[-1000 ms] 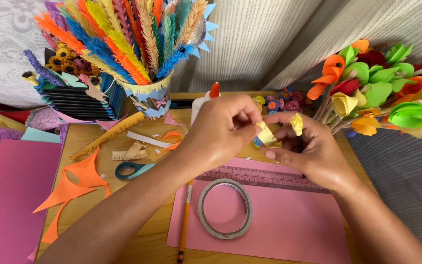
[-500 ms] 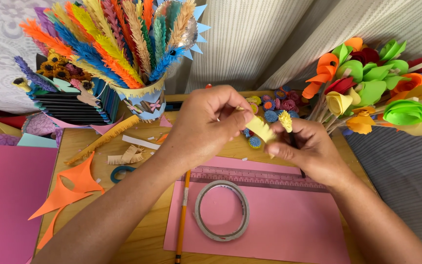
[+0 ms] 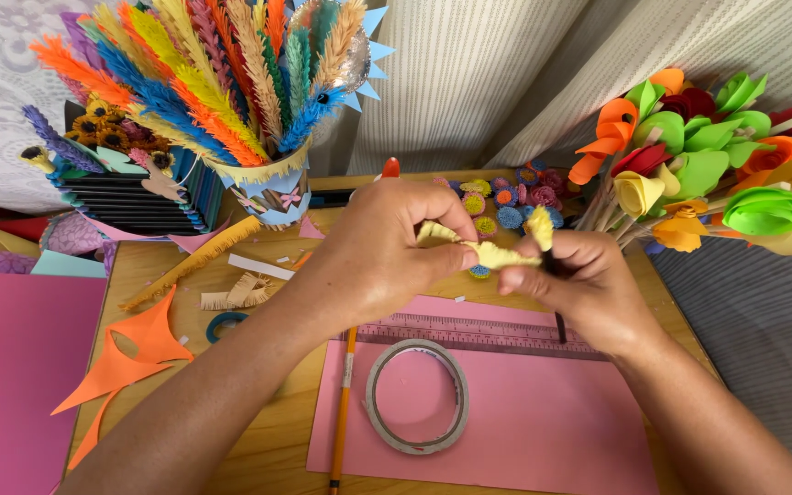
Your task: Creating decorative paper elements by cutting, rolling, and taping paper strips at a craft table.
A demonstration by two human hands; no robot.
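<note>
Left hand [image 3: 387, 252] and right hand [image 3: 575, 280], fingers closed, pinch opposite ends of a yellow fringed paper strip [image 3: 492, 252], held above a pink paper sheet [image 3: 543, 422]. Below lie a tape ring [image 3: 416, 396], ruler [image 3: 469, 332] and orange-handled brush [image 3: 343, 403]; paper flowers [image 3: 506, 197] sit behind.

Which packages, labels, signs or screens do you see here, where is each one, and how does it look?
No package, sign or screen shows.
Ruler: the only printed thing; flat on the pink paper sheet below both hands; long, pink, with fine scale marks.
Decorated cup: back left; holds paper feathers; no label visible.
</note>
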